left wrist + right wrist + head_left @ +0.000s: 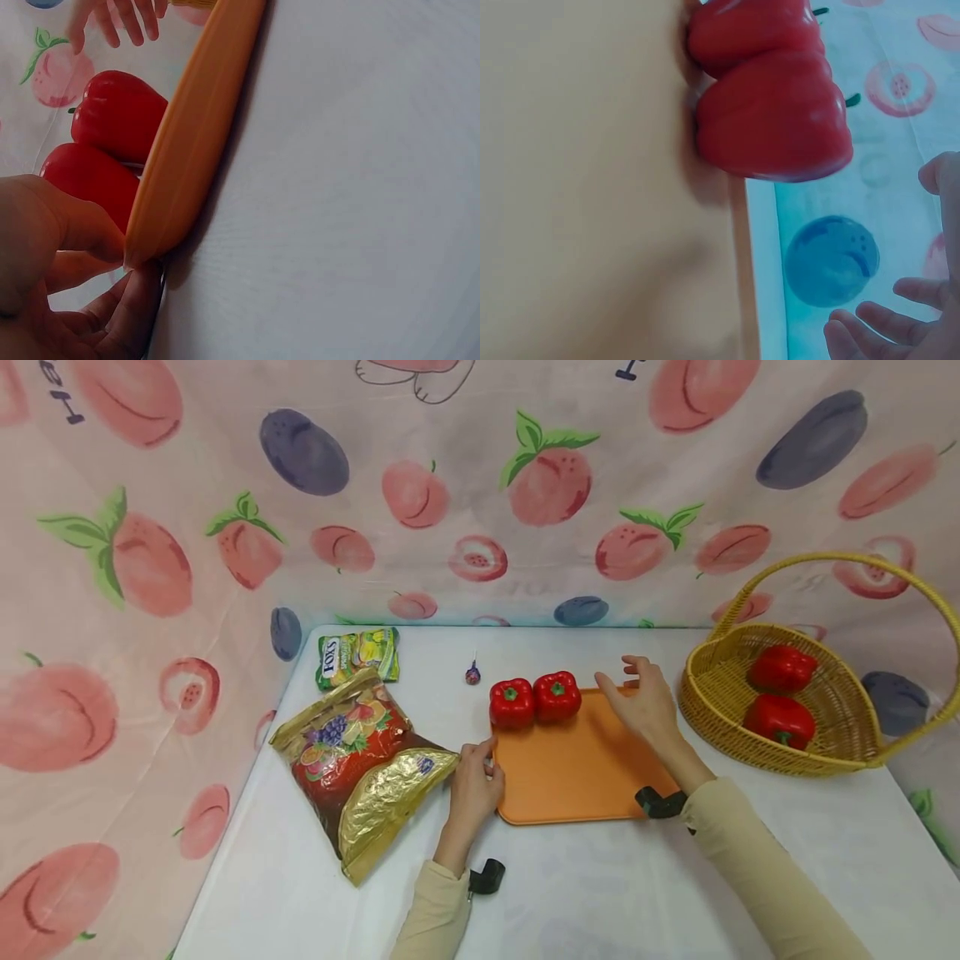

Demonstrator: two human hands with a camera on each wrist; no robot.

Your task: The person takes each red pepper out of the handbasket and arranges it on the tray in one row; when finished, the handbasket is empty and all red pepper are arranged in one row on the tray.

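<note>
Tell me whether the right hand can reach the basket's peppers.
Likely yes: the right hand is empty, the basket stands close by, and nothing covers the peppers inside; only its handle arches above.

Two peppers (513,707) sit at the far left corner of the tray (573,777); rightward, a basket (731,739) holds two more; two bags (352,760) lie near the left edge of the bench (592,893)

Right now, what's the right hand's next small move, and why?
Probably reach the empty right hand toward a red bell pepper in the yellow wicker basket: two matching peppers sit on the orange rectangular tray with room beside them, and the left hand holds the tray's edge.
</note>
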